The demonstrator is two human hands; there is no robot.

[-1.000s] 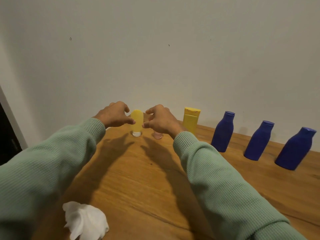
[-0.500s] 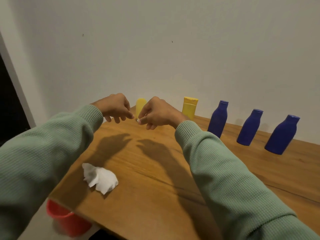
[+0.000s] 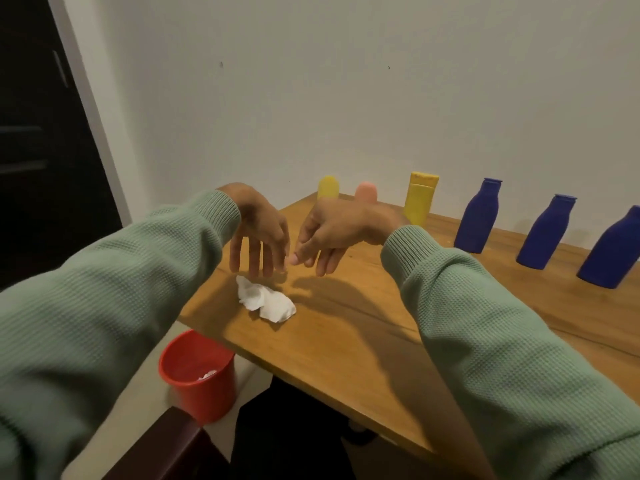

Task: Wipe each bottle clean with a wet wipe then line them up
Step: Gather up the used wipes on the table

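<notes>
I see both hands loose and holding nothing. The left hand [image 3: 259, 233] hangs with its fingers pointing down. The right hand [image 3: 329, 235] is just beside it, fingers spread, and their tips almost meet. Green sleeves cover both arms.

Right under the left hand's fingers lies the wet wipe [image 3: 265, 299], white and all scrunched up, near the left edge of the wooden bench [image 3: 346, 348].

At the back, by the wall, the bottles stand in a row: a small yellow bottle [image 3: 328, 188], a pink bottle [image 3: 365, 191] with its lower part hidden behind the right hand, a tall yellow bottle [image 3: 420, 200], then a first blue bottle [image 3: 479, 218], a second blue bottle [image 3: 545, 233] and a third blue bottle [image 3: 611, 254].

A red bucket [image 3: 201, 386] sits on the floor beside the bench, with something white inside.
</notes>
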